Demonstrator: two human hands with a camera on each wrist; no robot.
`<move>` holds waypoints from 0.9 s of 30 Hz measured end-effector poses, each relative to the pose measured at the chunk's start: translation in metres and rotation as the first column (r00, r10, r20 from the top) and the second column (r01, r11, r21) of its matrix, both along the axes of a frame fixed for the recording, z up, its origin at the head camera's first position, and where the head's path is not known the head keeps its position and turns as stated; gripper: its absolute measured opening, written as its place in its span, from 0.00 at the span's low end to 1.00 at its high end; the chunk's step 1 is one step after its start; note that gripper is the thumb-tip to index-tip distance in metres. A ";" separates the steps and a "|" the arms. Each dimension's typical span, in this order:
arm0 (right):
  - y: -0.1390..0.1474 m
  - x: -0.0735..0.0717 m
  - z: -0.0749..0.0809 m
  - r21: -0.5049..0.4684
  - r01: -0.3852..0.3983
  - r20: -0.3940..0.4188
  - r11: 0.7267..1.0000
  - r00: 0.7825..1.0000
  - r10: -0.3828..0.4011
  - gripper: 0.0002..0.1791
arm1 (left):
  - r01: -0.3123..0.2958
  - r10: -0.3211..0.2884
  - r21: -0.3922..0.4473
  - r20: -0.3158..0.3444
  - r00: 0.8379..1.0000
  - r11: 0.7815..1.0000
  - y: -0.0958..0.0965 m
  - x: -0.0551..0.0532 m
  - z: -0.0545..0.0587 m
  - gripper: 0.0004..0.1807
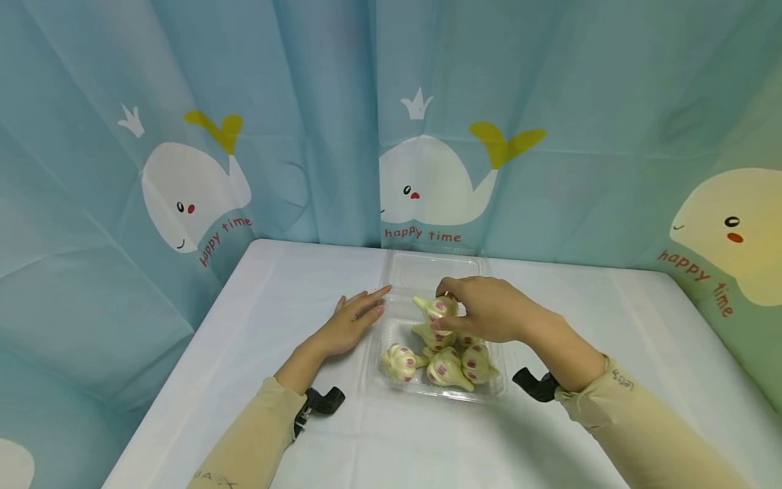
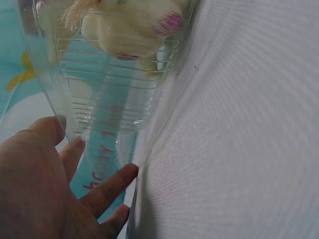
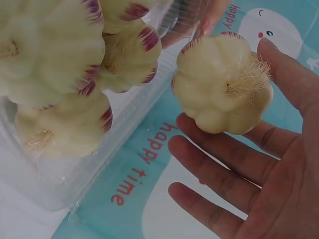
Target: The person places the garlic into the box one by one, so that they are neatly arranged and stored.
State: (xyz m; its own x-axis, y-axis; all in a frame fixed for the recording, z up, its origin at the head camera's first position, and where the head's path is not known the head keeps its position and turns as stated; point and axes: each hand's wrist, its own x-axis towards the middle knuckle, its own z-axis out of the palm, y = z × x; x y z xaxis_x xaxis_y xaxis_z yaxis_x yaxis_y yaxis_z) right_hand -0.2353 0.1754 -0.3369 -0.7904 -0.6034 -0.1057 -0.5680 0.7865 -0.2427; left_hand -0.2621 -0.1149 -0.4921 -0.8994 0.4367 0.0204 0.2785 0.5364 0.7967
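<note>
My right hand [image 1: 497, 311] pinches a garlic bulb [image 3: 217, 87] between thumb and fingertips, its root tuft facing the palm in the right wrist view. That bulb is held over a clear plastic box [image 1: 421, 392], where several more cream-and-purple garlic bulbs [image 1: 448, 369] lie. To the box's left is my left hand [image 1: 348, 324], its fingers extended. In the left wrist view, the thumb [image 2: 49, 128] lies by the box's rim; whether it presses there I cannot tell.
The box's clear lid [image 1: 434, 272] lies folded back toward the curtain. White cloth covers the table [image 1: 256, 299]. A blue curtain [image 1: 330, 122] with whale prints hangs behind and at both sides. Black wrist mounts [image 1: 537, 385] sit by each wrist.
</note>
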 end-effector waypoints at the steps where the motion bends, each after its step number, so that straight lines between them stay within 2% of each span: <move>1: -0.001 0.000 0.000 0.002 0.001 0.001 1.000 1.000 -0.001 0.27 | 0.001 -0.001 -0.001 -0.001 1.000 1.000 0.000 0.000 0.000 0.28; 16: -0.019 -0.007 -0.007 0.054 -0.028 0.017 0.998 0.999 0.027 0.28 | -0.004 0.004 -0.007 -0.007 1.000 1.000 0.001 -0.001 0.001 0.27; 27: -0.035 -0.010 -0.014 0.093 -0.053 0.029 0.994 0.998 0.050 0.27 | -0.005 0.005 -0.010 0.012 1.000 1.000 0.001 0.001 0.002 0.28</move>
State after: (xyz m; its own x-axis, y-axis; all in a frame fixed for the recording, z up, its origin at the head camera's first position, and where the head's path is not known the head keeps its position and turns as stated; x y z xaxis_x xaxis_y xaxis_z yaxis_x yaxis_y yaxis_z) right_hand -0.2450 0.1403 -0.3507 -0.7547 -0.6295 -0.1848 -0.6025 0.7765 -0.1847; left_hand -0.2611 -0.1139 -0.4905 -0.9016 0.4326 0.0050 0.2662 0.5455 0.7947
